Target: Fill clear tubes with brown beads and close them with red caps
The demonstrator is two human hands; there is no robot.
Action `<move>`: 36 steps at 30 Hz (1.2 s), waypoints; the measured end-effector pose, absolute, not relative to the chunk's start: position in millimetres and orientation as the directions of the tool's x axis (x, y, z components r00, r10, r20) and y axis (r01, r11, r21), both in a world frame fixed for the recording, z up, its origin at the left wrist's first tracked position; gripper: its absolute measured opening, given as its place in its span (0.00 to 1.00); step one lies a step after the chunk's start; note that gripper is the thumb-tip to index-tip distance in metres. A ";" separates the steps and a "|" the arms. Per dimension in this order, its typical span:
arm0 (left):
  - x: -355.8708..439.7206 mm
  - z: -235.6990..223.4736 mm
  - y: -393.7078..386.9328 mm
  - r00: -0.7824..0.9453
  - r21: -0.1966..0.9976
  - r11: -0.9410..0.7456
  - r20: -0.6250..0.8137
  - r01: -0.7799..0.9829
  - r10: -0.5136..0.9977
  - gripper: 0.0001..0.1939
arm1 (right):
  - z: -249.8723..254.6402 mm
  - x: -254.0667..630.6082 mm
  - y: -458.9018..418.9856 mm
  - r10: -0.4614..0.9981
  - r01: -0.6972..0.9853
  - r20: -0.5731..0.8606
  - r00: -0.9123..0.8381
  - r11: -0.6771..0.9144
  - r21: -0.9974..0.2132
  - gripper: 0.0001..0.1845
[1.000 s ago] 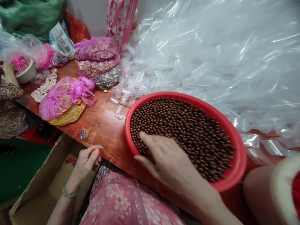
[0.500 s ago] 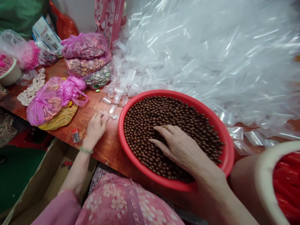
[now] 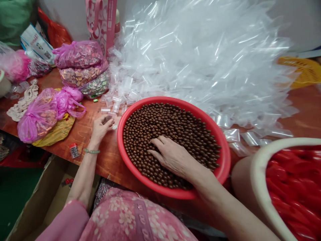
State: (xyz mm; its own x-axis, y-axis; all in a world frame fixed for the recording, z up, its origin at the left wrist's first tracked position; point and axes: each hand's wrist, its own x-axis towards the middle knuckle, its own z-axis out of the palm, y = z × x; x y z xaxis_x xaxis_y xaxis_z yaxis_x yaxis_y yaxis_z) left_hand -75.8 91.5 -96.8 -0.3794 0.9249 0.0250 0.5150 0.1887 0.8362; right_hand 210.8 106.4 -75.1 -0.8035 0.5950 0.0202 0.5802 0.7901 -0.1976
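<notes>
Brown beads (image 3: 175,127) bury the right hand's (image 3: 173,157) fingertips.

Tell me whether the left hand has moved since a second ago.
Yes. The left hand went from below the table edge, over the cardboard box, up onto the table, and now touches a small clear container beside the red basin.

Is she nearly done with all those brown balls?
Done: one small filled red-capped vial stands on the table. In hand: her right hand rests in the brown beads; her left hand touches a small clear vial. Left: the red plastic basin is full, and the clear vial heap is huge.
</notes>
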 end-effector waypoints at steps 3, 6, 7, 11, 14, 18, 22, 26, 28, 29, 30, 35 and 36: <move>-57.6 -69.0 64.6 -0.361 0.968 0.010 0.083 0.250 0.929 0.15 | -76.8 213.2 111.9 0.636 0.615 -0.007 -0.772 0.743 -0.265 0.02; -34.6 -43.9 48.5 -0.315 0.988 -0.073 0.114 0.138 0.942 0.13 | -74.0 215.8 118.0 0.710 0.602 0.009 -0.704 0.604 -0.522 0.08; -27.3 -38.2 46.3 -0.289 0.984 -0.084 0.128 0.159 0.949 0.12 | -71.6 216.3 119.6 0.735 0.554 0.008 -0.678 0.518 -0.652 0.10; -1.3 -32.5 49.5 -0.171 0.964 -0.144 0.184 0.223 0.968 0.09 | -56.2 213.0 122.4 0.817 0.156 -0.190 -0.544 -0.124 -0.980 0.22; 18.3 -38.7 55.1 -0.074 0.991 -0.100 0.106 0.084 0.992 0.20 | -44.6 205.7 121.4 0.833 -0.180 -0.325 -0.447 -0.439 -0.880 0.28; 43.9 -42.5 59.2 -0.055 0.968 -0.004 -0.011 -0.252 0.998 0.26 | -34.8 193.6 117.2 0.882 -0.491 -0.353 -0.313 -0.468 -0.735 0.25; 63.4 -42.1 64.5 -0.124 0.846 0.090 -0.181 -0.525 0.976 0.25 | -29.8 179.7 114.5 0.893 -0.692 -0.405 -0.195 -0.418 -0.589 0.22; 72.6 -46.6 71.5 -0.262 0.871 0.018 -0.167 -0.492 0.951 0.23 | -28.5 167.9 117.6 0.896 -0.817 -0.432 -0.100 -0.322 -0.479 0.24; 72.6 -49.6 73.2 -0.311 0.886 0.022 -0.185 -0.464 0.932 0.21 | -27.5 164.0 119.7 0.894 -0.844 -0.441 -0.079 -0.296 -0.448 0.24; 71.8 -50.7 73.3 -0.309 0.880 0.044 -0.212 -0.474 0.927 0.21 | -26.6 162.7 120.6 0.893 -0.851 -0.444 -0.073 -0.288 -0.439 0.24; 70.6 -51.3 72.8 -0.289 0.868 0.073 -0.241 -0.490 0.927 0.21 | -25.4 161.6 121.3 0.893 -0.856 -0.444 -0.067 -0.281 -0.435 0.24; 65.0 -47.9 65.0 -0.095 0.869 0.217 -0.286 -0.444 0.953 0.18 | -18.6 161.6 123.9 0.914 -0.838 -0.403 -0.041 -0.251 -0.485 0.24; 64.6 -46.5 63.4 -0.054 0.882 0.239 -0.284 -0.406 0.957 0.16 | -17.5 162.7 124.1 0.915 -0.828 -0.400 -0.051 -0.263 -0.495 0.24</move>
State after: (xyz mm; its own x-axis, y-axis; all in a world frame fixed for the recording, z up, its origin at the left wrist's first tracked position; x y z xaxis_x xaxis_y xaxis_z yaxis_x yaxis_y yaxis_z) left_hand 64.6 63.4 -46.5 -0.0545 0.9573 -0.2841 -0.4063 0.2386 0.8820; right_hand 162.7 124.1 -17.5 -0.0512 0.9149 -0.4004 -0.8283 -0.2629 -0.4947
